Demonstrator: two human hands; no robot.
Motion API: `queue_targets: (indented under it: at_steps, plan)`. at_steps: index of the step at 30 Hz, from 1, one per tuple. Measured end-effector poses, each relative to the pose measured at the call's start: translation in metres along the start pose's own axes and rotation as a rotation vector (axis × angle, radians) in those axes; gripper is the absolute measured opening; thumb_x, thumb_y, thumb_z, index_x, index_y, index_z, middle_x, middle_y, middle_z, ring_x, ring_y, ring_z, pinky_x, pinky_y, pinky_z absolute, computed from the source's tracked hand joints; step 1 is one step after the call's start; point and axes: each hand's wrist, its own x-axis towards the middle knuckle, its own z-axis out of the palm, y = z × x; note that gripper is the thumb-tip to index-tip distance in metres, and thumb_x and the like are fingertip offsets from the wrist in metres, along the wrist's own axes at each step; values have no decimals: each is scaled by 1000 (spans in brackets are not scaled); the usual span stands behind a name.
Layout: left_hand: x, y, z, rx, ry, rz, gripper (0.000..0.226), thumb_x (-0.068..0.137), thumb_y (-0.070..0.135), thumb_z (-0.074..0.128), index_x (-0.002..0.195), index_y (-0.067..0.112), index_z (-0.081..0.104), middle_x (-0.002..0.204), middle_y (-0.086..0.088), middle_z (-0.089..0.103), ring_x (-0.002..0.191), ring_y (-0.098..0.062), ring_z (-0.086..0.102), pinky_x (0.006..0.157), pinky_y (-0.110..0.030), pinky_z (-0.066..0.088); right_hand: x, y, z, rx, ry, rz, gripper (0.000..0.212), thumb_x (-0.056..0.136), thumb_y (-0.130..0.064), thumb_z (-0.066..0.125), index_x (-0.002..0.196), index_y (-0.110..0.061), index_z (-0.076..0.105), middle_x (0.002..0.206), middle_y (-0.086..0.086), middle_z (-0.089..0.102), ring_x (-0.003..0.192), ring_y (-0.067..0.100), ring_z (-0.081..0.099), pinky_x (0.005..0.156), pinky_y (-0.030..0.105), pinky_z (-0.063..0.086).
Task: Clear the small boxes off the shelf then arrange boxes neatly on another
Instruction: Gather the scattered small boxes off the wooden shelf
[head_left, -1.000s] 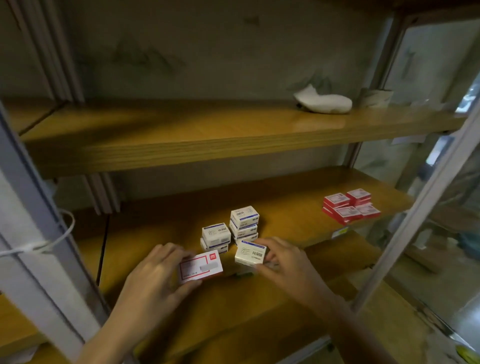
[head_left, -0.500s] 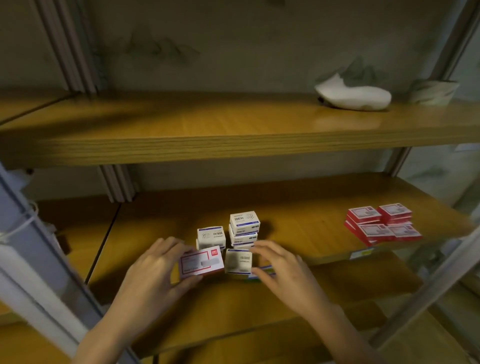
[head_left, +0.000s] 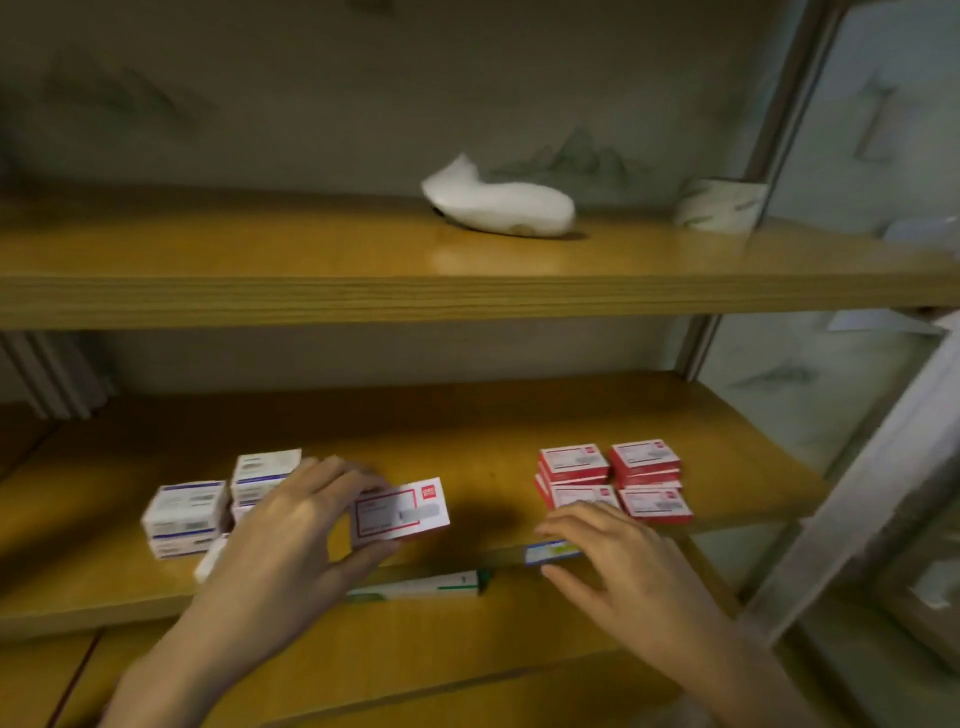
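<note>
My left hand (head_left: 291, 540) grips a small white box with red print (head_left: 400, 512) and holds it just above the middle wooden shelf (head_left: 467, 431). To its left stand stacks of white-and-blue boxes (head_left: 184, 514), partly hidden behind that hand. A group of red boxes (head_left: 610, 480) sits stacked near the shelf's right front edge. My right hand (head_left: 618, 566) hovers in front of the red boxes with fingers spread and nothing in it.
A white crumpled cloth (head_left: 498, 202) and a pale roll (head_left: 719, 205) lie on the upper shelf (head_left: 260, 280). A green-and-white label strip (head_left: 426, 584) and a blue tag (head_left: 550, 551) sit on the middle shelf's front edge. A grey metal upright (head_left: 852, 499) rises at the right.
My left hand has carried the red-print box rightward, away from the white-and-blue stacks. My right hand let go of the white-and-blue box and moved right, close to the red boxes.
</note>
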Motion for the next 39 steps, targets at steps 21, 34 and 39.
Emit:
queue_targets:
  at_steps: [21,34,39]
  plan:
    - [107,118,161,50,-139,-149,50,81,39,62,127,24,47,130,7,50,120,-10,41,96,-26,41,-46,157,-57,-5,-88,-39,42,85,-59,37,126,-50,30,128,-34,31,109,-17,23,93,10,31]
    - [-5,92,74,321,100,-400,41,83,55,50,116,31,54,108,15,57,104,-8,51,83,-22,40,18,72,-31,103,-145,-422,42,86,-56,39,126,-55,23,116,-39,24,99,-19,21,77,4,24]
    - [-92,76,24,442,108,-715,39,80,54,55,112,32,57,108,13,61,101,-11,56,82,-26,44,45,-13,0,176,-176,-686,39,86,-53,41,124,-50,30,122,-32,38,110,-10,35,87,13,36]
